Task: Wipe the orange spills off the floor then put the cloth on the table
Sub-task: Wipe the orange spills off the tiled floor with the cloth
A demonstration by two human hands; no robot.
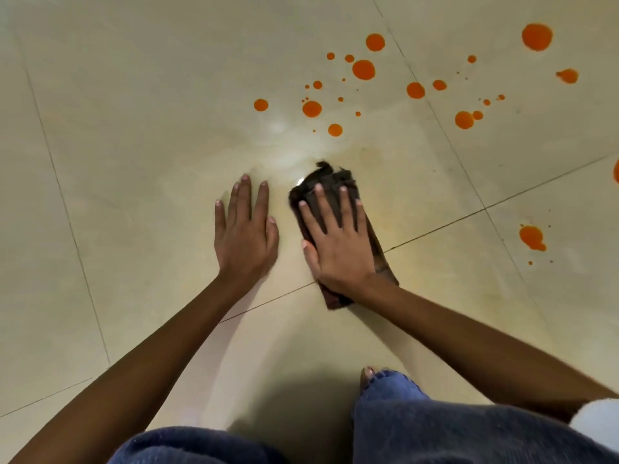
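A folded dark brown cloth [330,182] lies flat on the pale tiled floor [140,122]. My right hand [335,239] presses down on it with fingers spread. Just left of the cloth, my left hand [244,229] rests palm-down on the bare tile and holds nothing. Several orange spills [363,69] dot the floor beyond the cloth, spreading toward the upper right, including a large drop [537,36]. Another orange splash [531,237] sits to the right of the cloth. A faint yellowish smear surrounds the cloth.
My knees in blue jeans [418,426] and a bare toe [367,375] fill the bottom of the view. Dark grout lines [469,214] cross the tiles. An orange patch [616,170] is cut off at the right edge. No table is in view.
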